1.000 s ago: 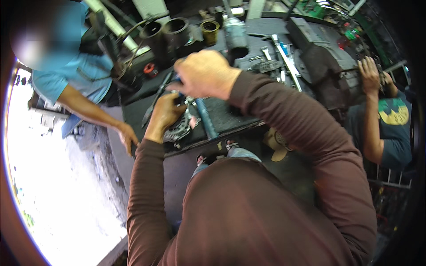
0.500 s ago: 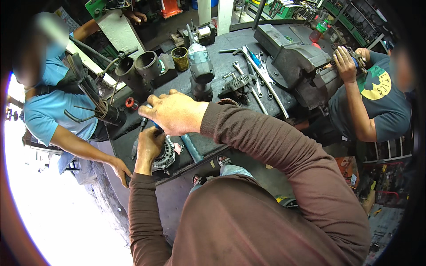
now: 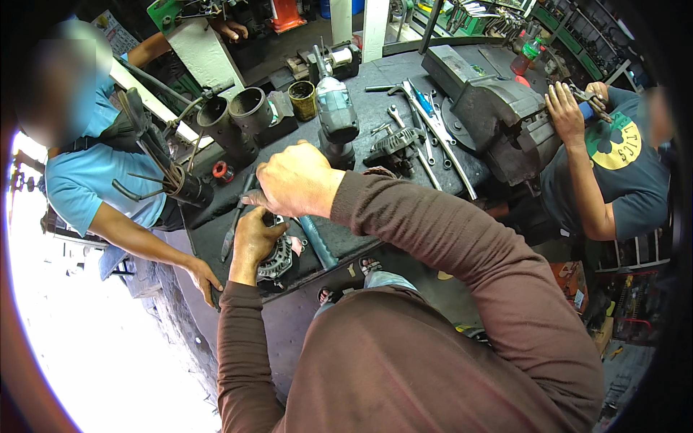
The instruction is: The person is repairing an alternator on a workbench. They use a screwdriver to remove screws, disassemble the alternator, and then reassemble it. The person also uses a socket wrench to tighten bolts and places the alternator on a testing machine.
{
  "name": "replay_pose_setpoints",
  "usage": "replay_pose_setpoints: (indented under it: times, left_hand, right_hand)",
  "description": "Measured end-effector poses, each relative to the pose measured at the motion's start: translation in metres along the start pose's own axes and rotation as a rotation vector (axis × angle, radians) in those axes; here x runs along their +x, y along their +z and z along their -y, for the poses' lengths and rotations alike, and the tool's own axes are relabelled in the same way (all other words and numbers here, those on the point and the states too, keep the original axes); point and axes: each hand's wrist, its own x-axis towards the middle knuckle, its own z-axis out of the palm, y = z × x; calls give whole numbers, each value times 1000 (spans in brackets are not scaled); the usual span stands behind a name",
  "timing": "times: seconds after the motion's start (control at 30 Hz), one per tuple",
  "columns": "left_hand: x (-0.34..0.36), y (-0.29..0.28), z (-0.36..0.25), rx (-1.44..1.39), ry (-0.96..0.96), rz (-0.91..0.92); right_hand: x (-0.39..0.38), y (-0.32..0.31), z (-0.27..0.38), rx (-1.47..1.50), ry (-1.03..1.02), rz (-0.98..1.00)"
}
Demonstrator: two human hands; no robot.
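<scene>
At the near left of the dark bench (image 3: 361,234), my left hand (image 3: 254,242) rests with curled fingers on a round, slotted metal alternator housing (image 3: 276,263), partly covering it. Just above it is my right hand (image 3: 299,180), its fingers bent and thumb reaching down close to the left hand. What either hand grips is hidden by the fingers. A long dark tool (image 3: 232,231) lies to the left of my hands. On their right is a blue-grey bar-shaped handle (image 3: 317,242). An impact wrench (image 3: 337,112) stands upright beyond my right hand.
Wrenches (image 3: 437,133) and another metal housing (image 3: 395,146) lie mid-bench. A large vise (image 3: 498,119) sits at right, a co-worker's hand (image 3: 567,112) on it. Metal cylinders (image 3: 249,108) and a tin (image 3: 302,99) stand far left. Another co-worker's hand (image 3: 206,280) touches the left edge.
My right hand has turned and shifted slightly right. The blue piece that showed beneath it is now out of sight. My left hand stays at the housing, and the whole view has shifted a little.
</scene>
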Motion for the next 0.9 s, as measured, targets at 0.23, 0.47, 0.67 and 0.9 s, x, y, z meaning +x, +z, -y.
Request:
replay_pose_setpoints:
  times: [0.23, 0.47, 0.67, 0.9]
  left_hand:
    - [-1, 1, 16, -17, -52, 60]
    - [-2, -6, -9, 30, -135, 45]
    - [0, -1, 1, -18, -64, 10]
    - [6, 4, 13, 43, -84, 142]
  right_hand:
    - [6, 12, -6, 74, -186, -133]
    - [0, 31, -8, 73, -290, -365]
    - [7, 5, -2, 4, -57, -69]
    - [6, 16, -23, -43, -387, -186]
